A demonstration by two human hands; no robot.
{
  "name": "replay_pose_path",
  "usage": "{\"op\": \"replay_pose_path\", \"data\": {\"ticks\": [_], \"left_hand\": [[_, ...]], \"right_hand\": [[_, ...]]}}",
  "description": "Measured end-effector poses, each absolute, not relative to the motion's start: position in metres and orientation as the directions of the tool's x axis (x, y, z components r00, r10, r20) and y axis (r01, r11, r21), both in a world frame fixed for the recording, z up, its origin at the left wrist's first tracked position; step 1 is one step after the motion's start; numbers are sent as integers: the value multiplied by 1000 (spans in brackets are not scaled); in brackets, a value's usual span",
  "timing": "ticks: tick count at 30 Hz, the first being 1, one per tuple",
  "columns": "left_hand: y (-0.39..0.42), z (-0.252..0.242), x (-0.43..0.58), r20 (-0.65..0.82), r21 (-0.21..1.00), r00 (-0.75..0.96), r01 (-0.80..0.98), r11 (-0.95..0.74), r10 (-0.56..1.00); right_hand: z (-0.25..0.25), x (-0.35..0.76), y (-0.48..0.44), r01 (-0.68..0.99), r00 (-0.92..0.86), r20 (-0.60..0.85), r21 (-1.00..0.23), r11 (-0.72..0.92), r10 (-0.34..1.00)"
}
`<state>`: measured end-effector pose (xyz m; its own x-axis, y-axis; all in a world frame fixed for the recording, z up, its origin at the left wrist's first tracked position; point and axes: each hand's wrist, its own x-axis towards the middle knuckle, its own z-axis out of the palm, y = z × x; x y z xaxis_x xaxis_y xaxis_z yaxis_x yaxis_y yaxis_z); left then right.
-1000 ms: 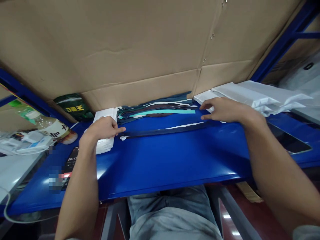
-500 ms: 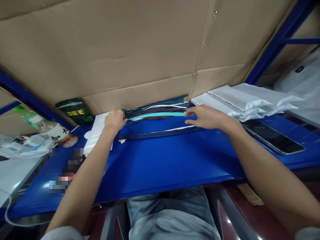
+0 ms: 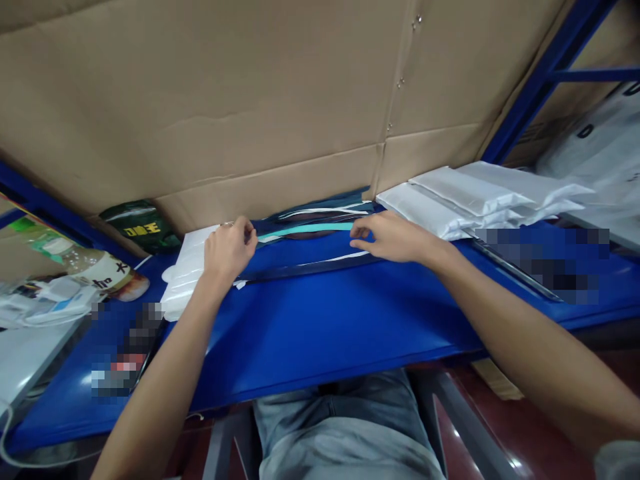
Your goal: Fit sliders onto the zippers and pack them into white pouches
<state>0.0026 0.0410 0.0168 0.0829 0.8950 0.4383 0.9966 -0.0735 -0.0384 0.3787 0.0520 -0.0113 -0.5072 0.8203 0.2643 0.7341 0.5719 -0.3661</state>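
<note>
A pile of long thin strips (image 3: 320, 215), dark blue, teal and white, lies along the back of the blue table (image 3: 325, 320) against the cardboard wall. One dark strip with a white edge (image 3: 305, 267) lies apart in front of the pile. My left hand (image 3: 227, 250) is curled at the left end of the pile, fingers pinched on the strip ends. My right hand (image 3: 393, 237) rests at the right end, thumb and fingers closed on a teal strip (image 3: 305, 229).
A stack of white sheets (image 3: 187, 270) lies under my left hand. Folded white bags (image 3: 475, 193) sit at the right. A drink bottle (image 3: 90, 263) and a green packet (image 3: 137, 223) are at the left. A cardboard wall (image 3: 280, 100) backs the table.
Both hands moved back from the loose dark strip to the two ends of the pile. My right hand shifted left, and the view swung slightly right.
</note>
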Motion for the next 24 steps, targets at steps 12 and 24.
{"op": "replay_pose_path", "data": {"ticks": [12,24], "left_hand": [[-10,-13,67,623,4,578,671,-741,527],[-14,-14,78,582,569,352,468,-676,734]], "right_hand": [[-26,298,15,23,-507,314,-926,376,803],[-32,300,12,124,-498,321,-893,432,806]]}}
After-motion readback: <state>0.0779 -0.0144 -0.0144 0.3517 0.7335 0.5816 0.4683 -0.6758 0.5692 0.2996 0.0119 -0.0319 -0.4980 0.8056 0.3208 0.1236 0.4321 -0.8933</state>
